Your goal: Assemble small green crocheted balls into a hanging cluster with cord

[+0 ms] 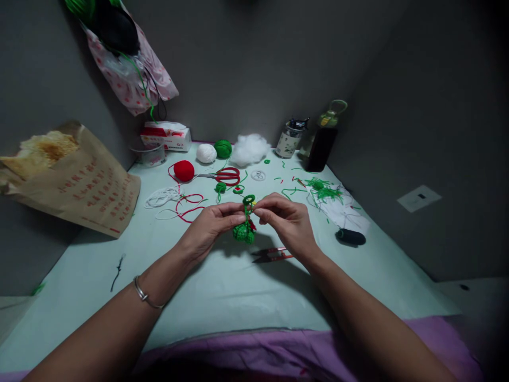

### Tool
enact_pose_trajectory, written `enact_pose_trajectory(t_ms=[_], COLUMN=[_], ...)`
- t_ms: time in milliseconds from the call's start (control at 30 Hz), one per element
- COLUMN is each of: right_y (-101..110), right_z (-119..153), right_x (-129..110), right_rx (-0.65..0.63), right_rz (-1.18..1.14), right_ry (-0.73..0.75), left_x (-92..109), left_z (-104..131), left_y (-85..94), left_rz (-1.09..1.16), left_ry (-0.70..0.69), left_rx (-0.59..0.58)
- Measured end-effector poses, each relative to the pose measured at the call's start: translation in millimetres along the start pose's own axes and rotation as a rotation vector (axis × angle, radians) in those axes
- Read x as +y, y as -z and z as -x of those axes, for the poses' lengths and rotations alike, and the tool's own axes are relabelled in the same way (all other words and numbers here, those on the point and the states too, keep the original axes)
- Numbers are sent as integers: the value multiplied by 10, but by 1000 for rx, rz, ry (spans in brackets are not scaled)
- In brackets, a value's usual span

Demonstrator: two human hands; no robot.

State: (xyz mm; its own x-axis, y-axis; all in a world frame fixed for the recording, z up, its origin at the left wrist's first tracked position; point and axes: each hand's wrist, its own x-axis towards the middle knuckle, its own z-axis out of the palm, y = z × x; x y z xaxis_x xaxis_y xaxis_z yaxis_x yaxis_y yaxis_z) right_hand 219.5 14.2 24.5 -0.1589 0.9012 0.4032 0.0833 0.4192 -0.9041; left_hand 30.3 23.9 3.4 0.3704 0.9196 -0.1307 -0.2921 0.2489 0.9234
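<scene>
1. Both hands meet above the tabletop: the left hand and right hand each pinch the top of a small green crochet piece, which hangs between them.
2. Just below the right hand lie red thread snips.
3. Beyond the hands lie red-handled scissors, a red yarn ball, a white yarn ball and a green yarn ball.
4. Far left of the left hand leans a brown paper bag.

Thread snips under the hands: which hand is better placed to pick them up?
Probably the right hand: the thread snips lie just beneath its wrist, while the left hand sits farther over, pinching the green crochet piece.
</scene>
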Motion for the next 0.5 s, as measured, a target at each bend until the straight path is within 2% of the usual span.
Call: enact_pose_trajectory(t_ms=[333,500], right_y=[15,-52], right_z=[0,14], right_x=[17,86], right_rx=[-7,-22], right_rz=[71,13], right_ry=[42,-9], left_x=[-7,-9], left_z=[-4,0], left_y=[4,-13], left_rz=[10,67], left_ry=[-4,11], left_rx=[14,-3])
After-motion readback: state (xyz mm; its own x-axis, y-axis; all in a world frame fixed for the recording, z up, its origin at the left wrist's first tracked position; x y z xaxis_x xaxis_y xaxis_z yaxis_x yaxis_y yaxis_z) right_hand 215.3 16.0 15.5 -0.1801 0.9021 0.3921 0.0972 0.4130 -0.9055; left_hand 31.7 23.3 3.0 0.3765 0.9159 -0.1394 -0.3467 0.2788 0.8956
